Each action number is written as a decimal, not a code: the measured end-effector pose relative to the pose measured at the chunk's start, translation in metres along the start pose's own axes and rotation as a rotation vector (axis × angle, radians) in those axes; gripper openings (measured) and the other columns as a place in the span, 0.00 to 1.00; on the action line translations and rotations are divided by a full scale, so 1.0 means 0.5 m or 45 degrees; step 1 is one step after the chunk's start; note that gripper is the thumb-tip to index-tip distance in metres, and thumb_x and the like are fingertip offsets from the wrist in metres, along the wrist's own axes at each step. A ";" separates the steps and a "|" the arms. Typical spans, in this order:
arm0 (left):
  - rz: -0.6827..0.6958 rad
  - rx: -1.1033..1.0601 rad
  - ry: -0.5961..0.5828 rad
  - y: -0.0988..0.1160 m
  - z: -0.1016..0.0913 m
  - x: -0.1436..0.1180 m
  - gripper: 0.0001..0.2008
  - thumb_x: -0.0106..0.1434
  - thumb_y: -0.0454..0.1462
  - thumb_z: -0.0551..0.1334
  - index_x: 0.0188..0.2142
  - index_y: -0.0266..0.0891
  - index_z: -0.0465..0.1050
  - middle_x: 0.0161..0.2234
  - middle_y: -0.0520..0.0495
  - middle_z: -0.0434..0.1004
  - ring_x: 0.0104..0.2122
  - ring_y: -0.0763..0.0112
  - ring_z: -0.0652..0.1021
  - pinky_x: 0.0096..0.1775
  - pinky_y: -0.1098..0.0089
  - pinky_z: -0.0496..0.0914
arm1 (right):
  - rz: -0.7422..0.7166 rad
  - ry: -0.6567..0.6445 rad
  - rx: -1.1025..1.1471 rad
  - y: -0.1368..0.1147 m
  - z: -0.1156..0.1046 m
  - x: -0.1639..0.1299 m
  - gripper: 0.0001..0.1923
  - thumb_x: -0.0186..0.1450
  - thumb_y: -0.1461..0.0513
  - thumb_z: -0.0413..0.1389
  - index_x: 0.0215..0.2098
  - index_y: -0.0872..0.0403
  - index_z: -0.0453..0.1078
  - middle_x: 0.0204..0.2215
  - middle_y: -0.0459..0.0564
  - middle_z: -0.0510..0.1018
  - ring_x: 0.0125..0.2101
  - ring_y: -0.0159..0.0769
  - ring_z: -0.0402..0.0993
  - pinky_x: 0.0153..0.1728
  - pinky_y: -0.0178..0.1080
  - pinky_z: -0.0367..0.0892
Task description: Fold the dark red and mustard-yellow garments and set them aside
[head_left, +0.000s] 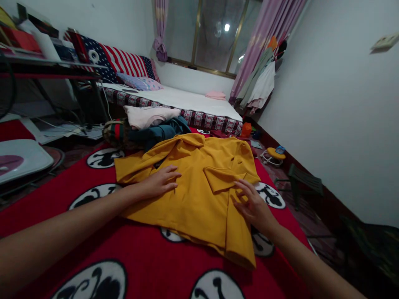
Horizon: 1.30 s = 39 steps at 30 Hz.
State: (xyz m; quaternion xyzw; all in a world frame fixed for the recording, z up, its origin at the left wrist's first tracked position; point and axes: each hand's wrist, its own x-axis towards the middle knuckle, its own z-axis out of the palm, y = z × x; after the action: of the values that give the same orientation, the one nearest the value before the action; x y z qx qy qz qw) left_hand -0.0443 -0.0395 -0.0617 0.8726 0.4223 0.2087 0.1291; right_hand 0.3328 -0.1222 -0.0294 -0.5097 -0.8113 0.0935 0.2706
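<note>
I see a matt, smooth woven cloth in the yellow jacket (199, 187), lying on a red blanket (140, 257) of soft, fleecy fabric. The window frame (197, 33) looks like dull brass-toned metal, and the curtain (264, 33) is thin, slightly shiny cloth.

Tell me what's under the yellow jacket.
The yellow jacket lies on a red blanket with black-and-white round prints; the left hand presses it flat. Whatever lies directly beneath the fabric is covered.

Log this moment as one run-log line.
left hand: flat on mustard-yellow fabric jacket | right hand: fingers touching jacket's right edge | jacket: spread on red blanket with black-and-white round motifs | behind: pile of folded clothes
</note>
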 end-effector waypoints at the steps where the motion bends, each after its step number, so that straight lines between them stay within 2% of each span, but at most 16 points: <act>1: 0.005 0.017 0.014 0.002 0.000 -0.011 0.21 0.65 0.44 0.57 0.55 0.41 0.71 0.62 0.39 0.63 0.61 0.56 0.64 0.61 0.56 0.59 | 0.012 -0.002 0.018 -0.009 0.004 0.004 0.29 0.65 0.61 0.52 0.64 0.48 0.54 0.63 0.57 0.57 0.42 0.37 0.74 0.48 0.46 0.71; 4: 0.004 0.111 0.077 0.015 0.005 -0.026 0.21 0.67 0.44 0.54 0.56 0.41 0.70 0.62 0.39 0.63 0.61 0.56 0.64 0.61 0.54 0.58 | 0.053 0.006 0.052 -0.039 0.018 0.032 0.34 0.64 0.61 0.52 0.67 0.46 0.48 0.64 0.58 0.55 0.30 0.31 0.73 0.42 0.44 0.72; 6: -0.015 0.152 0.111 0.024 0.009 -0.031 0.21 0.68 0.43 0.53 0.57 0.40 0.68 0.62 0.38 0.62 0.62 0.56 0.64 0.62 0.54 0.57 | 0.064 -0.053 0.036 -0.067 0.029 0.047 0.35 0.64 0.59 0.54 0.67 0.47 0.49 0.65 0.59 0.55 0.32 0.33 0.75 0.43 0.44 0.72; 8: -0.037 0.148 0.155 0.030 0.011 -0.035 0.22 0.68 0.43 0.53 0.58 0.38 0.66 0.61 0.38 0.64 0.61 0.57 0.65 0.61 0.55 0.59 | 0.027 -0.176 -0.047 -0.098 0.039 0.050 0.34 0.62 0.56 0.57 0.64 0.49 0.56 0.64 0.59 0.57 0.42 0.41 0.75 0.46 0.47 0.70; 10: -0.052 0.124 0.225 0.029 0.011 -0.040 0.21 0.67 0.42 0.54 0.57 0.38 0.68 0.59 0.37 0.66 0.58 0.57 0.68 0.60 0.56 0.62 | -0.058 -0.283 -0.145 -0.124 0.044 0.038 0.26 0.61 0.58 0.58 0.58 0.50 0.65 0.63 0.58 0.60 0.50 0.47 0.71 0.49 0.48 0.68; 12: -0.048 0.089 0.286 0.020 0.009 -0.049 0.18 0.67 0.40 0.53 0.53 0.39 0.72 0.57 0.38 0.68 0.56 0.58 0.70 0.58 0.57 0.64 | -0.140 -0.342 -0.151 -0.138 0.039 0.017 0.17 0.61 0.66 0.54 0.47 0.51 0.72 0.58 0.55 0.67 0.51 0.44 0.71 0.48 0.44 0.67; 13: -0.035 0.064 0.295 0.013 0.008 -0.054 0.17 0.67 0.39 0.52 0.51 0.39 0.73 0.56 0.38 0.69 0.55 0.59 0.71 0.57 0.57 0.65 | -0.167 -0.366 -0.123 -0.139 0.034 0.004 0.16 0.60 0.70 0.51 0.42 0.51 0.74 0.54 0.53 0.72 0.48 0.41 0.72 0.47 0.41 0.67; 15: 0.014 0.012 0.248 -0.005 0.001 -0.069 0.17 0.67 0.35 0.51 0.49 0.41 0.75 0.55 0.40 0.71 0.55 0.61 0.72 0.56 0.60 0.67 | -0.202 -0.412 -0.049 -0.130 0.016 -0.024 0.17 0.58 0.73 0.48 0.33 0.51 0.75 0.44 0.50 0.77 0.43 0.36 0.75 0.43 0.37 0.67; 17: 0.061 -0.011 0.144 -0.021 -0.015 -0.089 0.18 0.65 0.32 0.52 0.49 0.44 0.76 0.55 0.42 0.72 0.54 0.62 0.73 0.55 0.62 0.68 | -0.223 -0.454 -0.011 -0.114 -0.007 -0.052 0.16 0.58 0.73 0.48 0.30 0.51 0.75 0.41 0.50 0.78 0.41 0.37 0.75 0.42 0.37 0.67; 22: 0.090 -0.035 -0.135 -0.030 -0.099 -0.153 0.24 0.62 0.28 0.53 0.52 0.52 0.74 0.58 0.49 0.71 0.54 0.64 0.74 0.54 0.66 0.69 | -0.220 -0.594 0.020 -0.089 -0.056 -0.104 0.22 0.58 0.73 0.48 0.45 0.49 0.72 0.54 0.54 0.71 0.51 0.40 0.71 0.48 0.40 0.67; 26: 0.128 -0.067 -0.276 -0.025 -0.143 -0.182 0.28 0.59 0.26 0.53 0.54 0.53 0.73 0.61 0.50 0.67 0.58 0.64 0.70 0.56 0.65 0.67 | -0.148 -0.548 0.014 -0.096 -0.041 -0.107 0.18 0.61 0.71 0.47 0.42 0.49 0.72 0.53 0.54 0.72 0.50 0.40 0.71 0.49 0.41 0.67; 28: 0.142 -0.046 -0.267 -0.032 -0.138 -0.178 0.26 0.58 0.26 0.54 0.50 0.51 0.75 0.59 0.50 0.70 0.58 0.64 0.70 0.57 0.65 0.66 | -0.152 -0.471 0.011 -0.097 -0.021 -0.100 0.14 0.61 0.70 0.49 0.39 0.50 0.72 0.49 0.54 0.74 0.47 0.41 0.72 0.46 0.41 0.67; 31: 0.217 -0.006 -0.196 -0.039 -0.123 -0.153 0.19 0.59 0.27 0.54 0.39 0.47 0.80 0.49 0.48 0.78 0.54 0.64 0.73 0.57 0.65 0.64 | -0.166 -0.387 0.016 -0.087 -0.008 -0.090 0.13 0.59 0.70 0.51 0.39 0.51 0.70 0.44 0.54 0.76 0.44 0.42 0.72 0.44 0.41 0.68; 34: 0.302 0.017 -0.211 -0.005 -0.135 -0.129 0.16 0.58 0.27 0.54 0.34 0.44 0.79 0.40 0.47 0.81 0.48 0.64 0.76 0.58 0.64 0.62 | -0.098 -0.321 -0.067 -0.064 -0.042 -0.085 0.15 0.57 0.70 0.49 0.40 0.52 0.69 0.38 0.54 0.77 0.40 0.42 0.73 0.39 0.40 0.68; 36: 0.289 0.035 -0.269 0.042 -0.163 -0.124 0.16 0.58 0.27 0.55 0.35 0.44 0.78 0.38 0.48 0.81 0.44 0.65 0.77 0.56 0.65 0.63 | -0.040 -0.249 -0.139 -0.050 -0.083 -0.086 0.16 0.57 0.69 0.48 0.41 0.52 0.69 0.38 0.54 0.78 0.40 0.43 0.74 0.39 0.41 0.68; 39: 0.202 0.031 -0.410 0.118 -0.200 -0.135 0.16 0.60 0.27 0.55 0.39 0.43 0.77 0.38 0.50 0.80 0.41 0.68 0.77 0.47 0.72 0.68 | 0.060 -0.212 -0.165 -0.042 -0.133 -0.097 0.17 0.60 0.67 0.48 0.46 0.51 0.69 0.43 0.55 0.78 0.44 0.43 0.74 0.42 0.41 0.68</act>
State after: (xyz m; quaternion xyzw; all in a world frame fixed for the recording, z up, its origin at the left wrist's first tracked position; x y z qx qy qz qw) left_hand -0.0891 -0.1239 0.0328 0.9268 0.3286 0.0708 0.1677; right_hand 0.3684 -0.1828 0.0185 -0.5357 -0.8231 0.0890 0.1665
